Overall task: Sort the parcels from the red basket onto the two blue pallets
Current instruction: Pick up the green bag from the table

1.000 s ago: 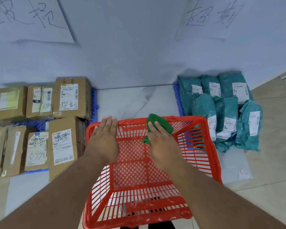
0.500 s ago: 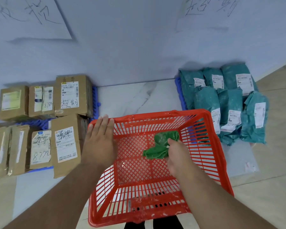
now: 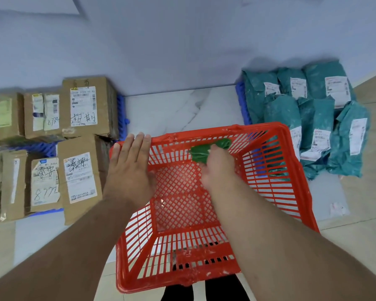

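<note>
Two blue pallets, both loaded: left pallet (image 3: pixel 121 109) carrying brown cardboard boxes (image 3: pixel 83 105) packed edge to edge, right pallet (image 3: pixel 240 92) carrying teal mailer bags (image 3: pixel 280 111) overlapped in rows, so sorted by kind, rigid cartons on one side and soft bags on the other, probably to match the paper signs partly visible on the wall above. Between them, on the pale floor, red basket (image 3: pixel 276 187) standing upright and empty of parcels, mesh bottom bare, white flecks on rim and slats; sorting judged finished, basket now being cleaned. Left hand (image 3: pixel 128 170) laid flat with fingers spread over the near-left corner of the rim, palm down, forearm angled in from the lower left, likely bracing the basket so it cannot slide. Right hand (image 3: pixel 217 168) reaching into the basket from the lower right, wrist bent down, fingers closed around a crumpled green cloth (image 3: pixel 206 149) and pressing it against the inside of the far wall, just under the rim, presumably wiping off the flecks.
</note>
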The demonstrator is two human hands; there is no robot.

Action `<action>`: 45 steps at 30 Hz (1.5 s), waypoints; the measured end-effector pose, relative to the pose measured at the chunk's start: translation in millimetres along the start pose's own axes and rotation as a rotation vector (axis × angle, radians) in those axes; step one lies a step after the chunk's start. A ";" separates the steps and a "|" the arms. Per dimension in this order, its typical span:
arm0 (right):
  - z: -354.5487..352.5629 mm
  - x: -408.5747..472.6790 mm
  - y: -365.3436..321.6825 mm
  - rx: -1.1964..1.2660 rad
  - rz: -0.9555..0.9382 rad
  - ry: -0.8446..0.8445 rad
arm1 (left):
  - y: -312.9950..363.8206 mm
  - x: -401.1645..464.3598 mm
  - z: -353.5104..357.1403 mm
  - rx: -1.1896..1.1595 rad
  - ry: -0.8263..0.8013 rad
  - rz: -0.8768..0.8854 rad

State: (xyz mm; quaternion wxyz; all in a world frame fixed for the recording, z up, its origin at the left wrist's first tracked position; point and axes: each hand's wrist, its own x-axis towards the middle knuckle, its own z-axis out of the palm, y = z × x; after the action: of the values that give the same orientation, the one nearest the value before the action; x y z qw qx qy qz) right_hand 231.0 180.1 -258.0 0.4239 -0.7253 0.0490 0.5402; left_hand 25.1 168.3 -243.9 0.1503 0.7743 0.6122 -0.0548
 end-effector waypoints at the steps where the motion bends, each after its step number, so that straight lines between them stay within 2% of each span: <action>1: 12.4 -6.1 7.9 0.004 0.019 -0.049 | -0.3 -0.1 -0.3 -0.002 -0.005 0.002; 8: 58.6 -26.6 56.4 -0.041 0.240 -0.354 | -3.0 -2.9 1.2 -0.030 0.016 0.014; 10: 53.0 -25.7 52.9 0.045 0.273 -0.382 | -2.9 -2.6 1.1 -0.030 0.011 0.014; 14: 16.7 -6.5 22.7 0.330 0.245 -0.277 | -1.7 -2.5 -3.5 -0.058 -0.008 0.013; 18: -28.2 23.0 -10.3 0.619 0.180 -0.026 | -1.6 -1.8 -0.4 -0.063 0.005 0.013; 20: -44.8 38.1 -25.3 0.686 0.133 0.064 | -2.6 -2.2 1.7 -0.064 0.020 0.016; 22: -49.4 46.3 -32.1 0.607 0.061 0.107 | -3.6 -2.3 2.8 -0.061 0.026 0.020; 25: -35.6 43.3 -15.6 0.279 0.056 0.030 | -2.9 -2.0 2.2 -0.046 0.016 0.020; 28: -15.3 29.1 7.8 0.079 0.130 -0.153 | -1.2 -3.0 1.0 -0.049 0.003 -0.003; 32: 4.8 -0.4 33.4 -0.227 0.197 -0.517 | -2.6 -2.0 1.6 -0.059 0.008 -0.006; 35: -2.8 -8.6 36.9 -0.163 0.228 -0.606 | -4.3 -2.8 -0.1 -0.072 0.019 0.007; 37: -18.2 -5.3 27.4 -0.017 0.222 -0.496 | -4.1 -3.4 -1.3 -0.090 0.021 0.016; 39: -34.3 8.5 19.3 0.154 0.168 -0.265 | -3.9 -4.1 -1.7 -0.099 0.018 0.017; 41: -44.0 23.8 10.0 0.213 0.080 -0.065 | -5.3 -4.0 -0.7 -0.094 0.030 0.027; 43: -41.8 28.9 4.8 0.199 0.035 -0.007 | -6.8 -3.7 -0.1 -0.081 0.037 0.050; 45: -28.1 19.4 6.8 0.133 0.055 -0.033 | -7.9 -3.5 0.7 -0.061 0.029 0.072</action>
State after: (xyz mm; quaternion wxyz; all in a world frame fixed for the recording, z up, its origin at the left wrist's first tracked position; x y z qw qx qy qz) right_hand 256.3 164.5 -276.2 0.4569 -0.6850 0.0978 0.5589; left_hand 16.7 166.5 -245.0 0.1669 0.7915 0.5876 -0.0198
